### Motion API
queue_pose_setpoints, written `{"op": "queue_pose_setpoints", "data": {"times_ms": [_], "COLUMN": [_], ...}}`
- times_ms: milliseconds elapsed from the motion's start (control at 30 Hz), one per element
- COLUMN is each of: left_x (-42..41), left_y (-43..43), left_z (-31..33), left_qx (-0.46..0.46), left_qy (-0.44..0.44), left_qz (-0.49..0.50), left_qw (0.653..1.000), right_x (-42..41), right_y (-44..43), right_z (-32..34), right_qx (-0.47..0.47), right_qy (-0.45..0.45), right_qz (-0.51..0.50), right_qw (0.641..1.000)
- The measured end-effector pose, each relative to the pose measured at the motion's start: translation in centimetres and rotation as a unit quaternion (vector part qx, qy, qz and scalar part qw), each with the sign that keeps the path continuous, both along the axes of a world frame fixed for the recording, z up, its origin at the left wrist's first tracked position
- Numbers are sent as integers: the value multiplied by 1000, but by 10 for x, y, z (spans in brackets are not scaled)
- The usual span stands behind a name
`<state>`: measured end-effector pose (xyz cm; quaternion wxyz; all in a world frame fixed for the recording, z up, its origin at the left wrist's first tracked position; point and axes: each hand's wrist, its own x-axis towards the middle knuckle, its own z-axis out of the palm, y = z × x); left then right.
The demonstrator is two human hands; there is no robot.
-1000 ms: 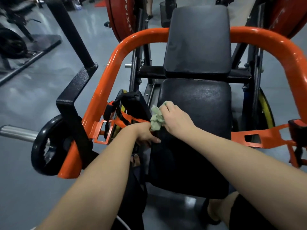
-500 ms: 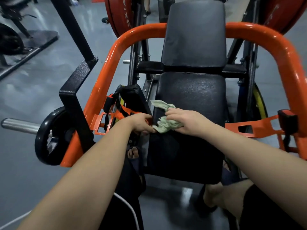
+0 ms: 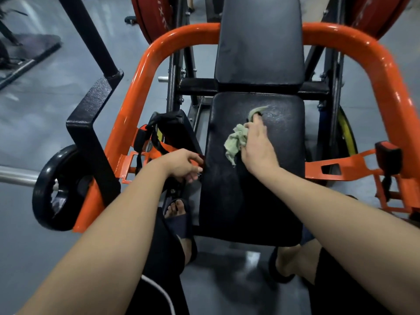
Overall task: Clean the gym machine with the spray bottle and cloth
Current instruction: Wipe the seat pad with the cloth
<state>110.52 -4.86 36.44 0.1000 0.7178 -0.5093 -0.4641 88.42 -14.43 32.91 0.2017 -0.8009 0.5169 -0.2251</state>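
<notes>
Cloth (image 3: pixel 236 142), pale green and crumpled, sits on the black seat pad (image 3: pixel 250 201) of the gym machine (image 3: pixel 197 86), on the pad's far half, under our right hand (image 3: pixel 256 151).

Nearest us, our sandalled foot (image 3: pixel 179 214) stands on the grey floor (image 3: pixel 56 110) just left of the pad. Above it, our left hand (image 3: pixel 181 164) is at the pad's left edge beside an orange strap (image 3: pixel 168 147), its fingers (image 3: pixel 193 176) curled. We cannot tell what they close on, if anything.

Farther on, our right hand lies over the cloth with fingers stretched fairly straight, pressing it onto the vinyl. One tail of fabric pokes out past the fingertips (image 3: pixel 256 120), and a bunch spills out on the thumb side.

We judge the cloth light, soft and floppy. It will likely bunch and slip unless the palm bears flat on it, so a wad gathered under the fingers seems the best hold. The pad looks firm and has a faint sheen around the cloth, so it is probably slick there.

Beyond stands the upright back pad (image 3: pixel 259 42), with the orange frame (image 3: pixel 145 71) curving round both sides and red weight plates (image 3: pixel 152 17) behind. We see no spray bottle or other container.
</notes>
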Motion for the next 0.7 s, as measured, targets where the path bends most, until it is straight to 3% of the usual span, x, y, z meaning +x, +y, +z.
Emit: {"op": "queue_pose_setpoints", "data": {"times_ms": [167,300,433,500,600,700], "left_x": [17,20,3,-9,-19,-21], "left_y": [-6,-6,-3,-1,3,6], "left_z": [-9,-10,-7,-3,4,8], "left_qx": [15,-3,-4,-28,-78,-89], "left_qy": [-12,-26,-42,-54,-96,-86], "left_qz": [24,47,9,-11,-16,1], "left_qw": [1000,999,999,998,992,992], "right_x": [42,30,11,-1,-22,-41], "right_y": [-11,13,36,35,27,9], "right_z": [-14,-3,-11,-7,0,11], "right_qx": [-57,-119,-145,-125,-189,-210], "right_qy": [78,128,194,191,196,165], "right_qz": [144,326,422,417,345,183], "right_qw": [985,929,873,880,898,946]}}
